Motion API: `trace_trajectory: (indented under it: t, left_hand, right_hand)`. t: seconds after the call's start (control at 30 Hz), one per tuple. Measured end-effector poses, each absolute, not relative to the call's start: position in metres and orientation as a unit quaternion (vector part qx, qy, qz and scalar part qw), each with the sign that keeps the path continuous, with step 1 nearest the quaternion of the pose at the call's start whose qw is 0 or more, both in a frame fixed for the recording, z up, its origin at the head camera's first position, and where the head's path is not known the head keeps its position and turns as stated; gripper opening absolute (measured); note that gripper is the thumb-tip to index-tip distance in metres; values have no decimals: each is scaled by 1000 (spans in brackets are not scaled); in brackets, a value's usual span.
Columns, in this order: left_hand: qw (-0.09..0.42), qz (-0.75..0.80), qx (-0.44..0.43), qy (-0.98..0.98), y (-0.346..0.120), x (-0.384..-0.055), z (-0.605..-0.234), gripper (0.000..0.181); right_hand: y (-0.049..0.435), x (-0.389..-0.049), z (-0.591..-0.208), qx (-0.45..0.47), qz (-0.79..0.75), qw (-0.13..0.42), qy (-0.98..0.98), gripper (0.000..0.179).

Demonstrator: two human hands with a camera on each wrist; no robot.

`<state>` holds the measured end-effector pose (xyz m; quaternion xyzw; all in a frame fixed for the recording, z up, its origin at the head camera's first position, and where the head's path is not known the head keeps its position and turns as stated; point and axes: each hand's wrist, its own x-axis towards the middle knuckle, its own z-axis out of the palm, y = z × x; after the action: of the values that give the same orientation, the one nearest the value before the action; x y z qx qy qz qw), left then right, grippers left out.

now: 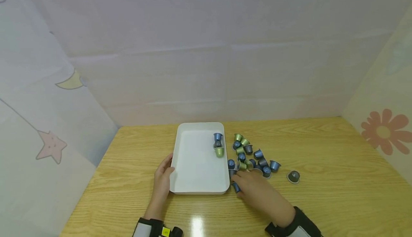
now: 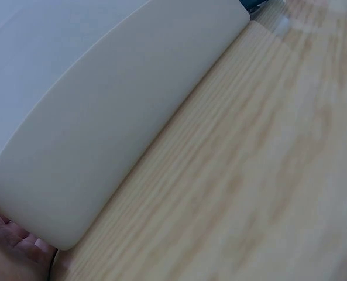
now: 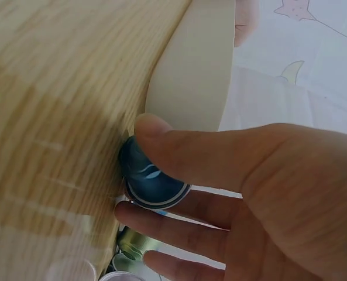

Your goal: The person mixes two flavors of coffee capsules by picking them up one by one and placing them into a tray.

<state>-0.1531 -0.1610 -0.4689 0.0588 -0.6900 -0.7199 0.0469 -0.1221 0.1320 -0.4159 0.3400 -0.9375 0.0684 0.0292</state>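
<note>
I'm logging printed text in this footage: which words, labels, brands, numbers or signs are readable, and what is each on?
No text can be read.
Yellow tag on the left wristband: tiny dark mark, too small to read.
Blue capsule seen close up: pale curved mark, no readable letters.
Other capsules: too small to tell.
White tray: no lettering visible.

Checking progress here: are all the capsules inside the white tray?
No, only three capsules sit in the white tray; many other capsules lie on the table beside it.
</note>
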Motion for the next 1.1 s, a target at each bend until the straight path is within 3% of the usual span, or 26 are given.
trace_trajectory:
  t: [0.8, 1.1]
  left_hand:
    - [49, -717, 59, -693, -161, -154, -469, 47]
    - [50, -721, 58, -689, -161, -155, -472, 46]
  right_hand:
    - [138, -121, -401, 308, 125, 5, -943, 30]
    - [137, -125, -390, 299, 83, 53, -949, 32]
